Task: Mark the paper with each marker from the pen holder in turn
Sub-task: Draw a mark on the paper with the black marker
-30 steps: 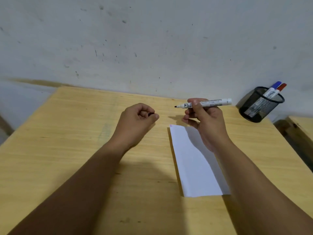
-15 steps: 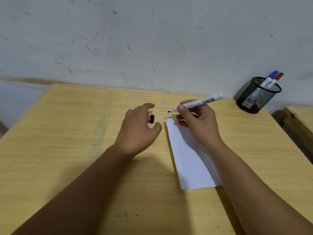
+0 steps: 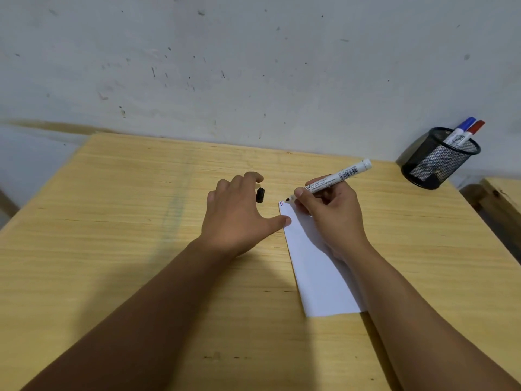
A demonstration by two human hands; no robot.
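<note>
A white sheet of paper [image 3: 315, 266] lies on the wooden table [image 3: 112, 249]. My right hand [image 3: 332, 218] grips an uncapped black marker [image 3: 338, 176], whose tip touches the paper's far left corner, beside short red and blue lines. My left hand [image 3: 239, 218] rests left of the sheet with its thumb on the paper's edge. The marker's black cap [image 3: 260, 195] sits under its fingertips and looks held by them. A black mesh pen holder [image 3: 439, 162] at the far right holds a blue marker [image 3: 462, 129] and a red marker [image 3: 475, 129].
A grey wall [image 3: 253, 66] rises directly behind the table. A second wooden surface [image 3: 504, 198] stands to the right, just past the pen holder. Its near edge borders a dark gap.
My right hand lowered the marker from above the table until its tip reached the paper's corner. My left hand opened out and came down, thumb onto the paper's edge.
</note>
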